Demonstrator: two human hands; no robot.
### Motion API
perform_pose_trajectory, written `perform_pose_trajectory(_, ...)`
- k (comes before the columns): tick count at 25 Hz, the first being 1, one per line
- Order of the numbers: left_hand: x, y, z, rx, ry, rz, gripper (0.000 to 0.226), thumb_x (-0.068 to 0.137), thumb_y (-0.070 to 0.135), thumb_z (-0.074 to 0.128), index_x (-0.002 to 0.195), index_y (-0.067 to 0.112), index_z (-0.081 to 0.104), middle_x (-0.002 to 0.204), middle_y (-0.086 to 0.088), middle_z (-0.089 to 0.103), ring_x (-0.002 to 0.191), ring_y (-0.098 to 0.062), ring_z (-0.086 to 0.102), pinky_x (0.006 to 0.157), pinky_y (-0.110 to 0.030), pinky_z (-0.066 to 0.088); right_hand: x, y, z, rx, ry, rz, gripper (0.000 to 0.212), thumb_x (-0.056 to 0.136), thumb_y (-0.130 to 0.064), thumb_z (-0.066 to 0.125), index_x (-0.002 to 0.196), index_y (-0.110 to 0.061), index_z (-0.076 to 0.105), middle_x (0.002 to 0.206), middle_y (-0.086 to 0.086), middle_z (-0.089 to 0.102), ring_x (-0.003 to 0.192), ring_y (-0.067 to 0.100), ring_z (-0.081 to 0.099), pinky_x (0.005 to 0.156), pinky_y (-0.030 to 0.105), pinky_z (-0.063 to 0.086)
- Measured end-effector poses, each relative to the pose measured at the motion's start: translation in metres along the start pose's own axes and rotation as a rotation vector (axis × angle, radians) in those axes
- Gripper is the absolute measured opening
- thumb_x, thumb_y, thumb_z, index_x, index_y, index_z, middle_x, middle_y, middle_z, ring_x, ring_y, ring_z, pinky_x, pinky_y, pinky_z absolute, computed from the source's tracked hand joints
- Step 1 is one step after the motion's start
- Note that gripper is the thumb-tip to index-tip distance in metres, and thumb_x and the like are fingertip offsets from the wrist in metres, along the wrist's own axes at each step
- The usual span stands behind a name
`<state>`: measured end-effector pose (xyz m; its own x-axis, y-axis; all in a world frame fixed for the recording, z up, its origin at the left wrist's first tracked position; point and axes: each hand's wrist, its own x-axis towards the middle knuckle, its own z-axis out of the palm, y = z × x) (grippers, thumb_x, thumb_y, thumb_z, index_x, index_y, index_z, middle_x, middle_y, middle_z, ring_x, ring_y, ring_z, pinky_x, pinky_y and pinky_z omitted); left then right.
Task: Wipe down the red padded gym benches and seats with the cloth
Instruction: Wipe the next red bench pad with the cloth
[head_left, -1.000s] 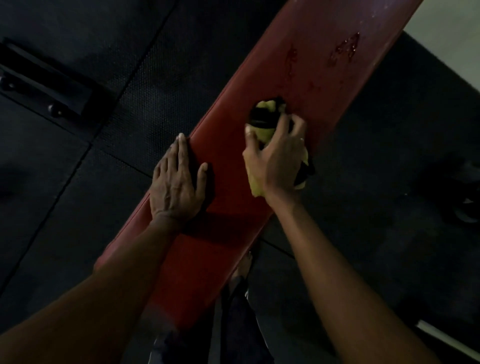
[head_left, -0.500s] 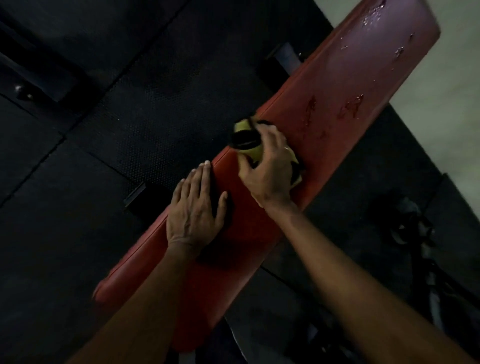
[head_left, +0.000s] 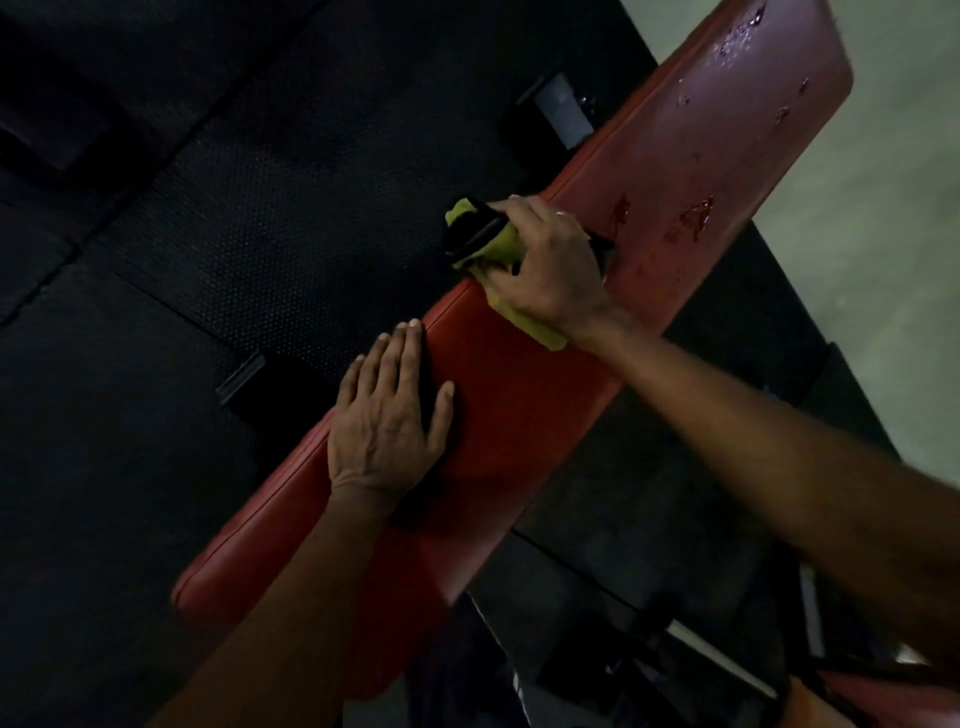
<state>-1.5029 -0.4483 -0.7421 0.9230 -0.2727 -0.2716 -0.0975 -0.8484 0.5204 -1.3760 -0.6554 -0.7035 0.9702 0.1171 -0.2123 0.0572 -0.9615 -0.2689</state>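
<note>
A long red padded bench (head_left: 519, 415) runs diagonally from lower left to upper right. My right hand (head_left: 550, 270) presses a bunched yellow and black cloth (head_left: 483, 239) onto the pad's left edge near the middle of the bench. My left hand (head_left: 389, 415) lies flat on the pad closer to me, fingers spread, holding nothing. Wet streaks and droplets (head_left: 691, 221) show on the pad beyond the cloth, with more near the far end.
Black rubber floor mats (head_left: 208, 234) surround the bench. A metal bench foot (head_left: 561, 109) sticks out at the upper left of the pad, another (head_left: 241, 376) at the left. Pale concrete floor (head_left: 893, 249) lies to the right. Dark frame parts sit below the bench's near end.
My right hand has slid the cloth from the middle of the pad across to its left edge. The view has shifted, showing more of the far end. My left hand stays planted.
</note>
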Motion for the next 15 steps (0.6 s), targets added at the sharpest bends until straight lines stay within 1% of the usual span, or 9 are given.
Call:
perform_pose_trajectory(1,0.001,-0.001,-0.001,0.003,0.005,-0.004,0.07,0.102,0.051,0.035,0.158,0.01,0.022,0.158,-0.01,0.037,0.146,-0.026,0.034,0.119,-0.044,0.026,0.009,0.012,-0.012,-0.013,-0.046,-0.046,0.064,0.08,-0.054,0.061,0.129,-0.013,0.059,0.117,0.005,0.064,0.107,0.021,0.061,0.098,0.044,0.047)
perform_pose_trajectory(3,0.001,0.0,-0.001,0.003,0.003,-0.007,0.071,0.102,0.052,0.035,0.158,0.01,0.023,0.158,-0.01,0.037,0.145,-0.027,0.035,0.119,-0.045,0.026,0.028,0.033,-0.027,-0.025,-0.012,0.006,0.062,0.081,-0.052,0.059,0.128,-0.011,0.059,0.113,0.006,0.064,0.101,0.019,0.061,0.093,0.045,0.05)
perform_pose_trajectory(5,0.0,0.001,0.001,0.004,0.017,-0.01,0.071,0.101,0.052,0.036,0.157,0.011,0.023,0.158,-0.01,0.038,0.145,-0.027,0.036,0.119,-0.045,0.026,0.025,0.039,-0.021,0.0,0.111,0.136,0.061,0.083,-0.049,0.061,0.13,-0.011,0.058,0.119,0.006,0.063,0.109,0.019,0.061,0.097,0.043,0.05)
perform_pose_trajectory(7,0.001,0.002,0.003,0.019,0.029,-0.019,0.072,0.1,0.052,0.037,0.157,0.011,0.024,0.158,-0.009,0.037,0.145,-0.026,0.035,0.118,-0.044,0.027,-0.006,0.026,0.0,0.041,0.179,0.198,0.063,0.085,-0.047,0.064,0.136,-0.011,0.053,0.133,0.009,0.058,0.124,0.022,0.055,0.108,0.038,0.042)
perform_pose_trajectory(9,0.0,0.002,0.003,0.027,0.029,-0.016,0.072,0.1,0.053,0.037,0.157,0.012,0.024,0.158,-0.008,0.037,0.145,-0.025,0.035,0.118,-0.044,0.028,-0.05,0.022,0.008,0.048,0.152,0.078,0.064,0.086,-0.043,0.069,0.138,-0.01,0.051,0.139,0.011,0.054,0.133,0.026,0.05,0.111,0.043,0.04)
perform_pose_trajectory(11,0.001,0.001,0.003,0.056,0.044,-0.019,0.072,0.1,0.054,0.035,0.158,0.013,0.023,0.158,-0.007,0.037,0.145,-0.025,0.035,0.117,-0.044,0.029,-0.076,0.046,0.001,0.046,0.084,-0.027,0.065,0.086,-0.04,0.073,0.138,-0.01,0.049,0.138,0.011,0.053,0.133,0.027,0.049,0.108,0.049,0.042)
perform_pose_trajectory(12,0.001,0.002,0.004,0.064,0.046,-0.02,0.072,0.1,0.054,0.035,0.158,0.013,0.023,0.158,-0.007,0.037,0.145,-0.025,0.036,0.117,-0.045,0.029,-0.08,0.063,-0.004,0.04,0.085,0.002,0.065,0.086,-0.04,0.072,0.139,-0.011,0.047,0.138,0.011,0.053,0.132,0.027,0.049,0.106,0.05,0.044)
perform_pose_trajectory(13,0.001,0.004,0.004,0.064,0.044,-0.024,0.072,0.1,0.054,0.035,0.158,0.014,0.022,0.158,-0.007,0.037,0.145,-0.025,0.036,0.117,-0.046,0.03,-0.081,0.076,-0.007,0.044,0.112,0.091,0.065,0.087,-0.039,0.07,0.141,-0.012,0.045,0.138,0.012,0.052,0.131,0.028,0.05,0.105,0.051,0.045)
perform_pose_trajectory(15,0.002,0.007,0.004,0.073,0.046,-0.037,0.072,0.099,0.053,0.038,0.158,0.015,0.022,0.157,-0.008,0.038,0.143,-0.027,0.037,0.115,-0.048,0.031,-0.086,0.086,-0.004,0.111,0.251,0.334,0.064,0.085,-0.037,0.064,0.141,-0.014,0.043,0.136,0.012,0.052,0.126,0.028,0.052,0.101,0.052,0.047)
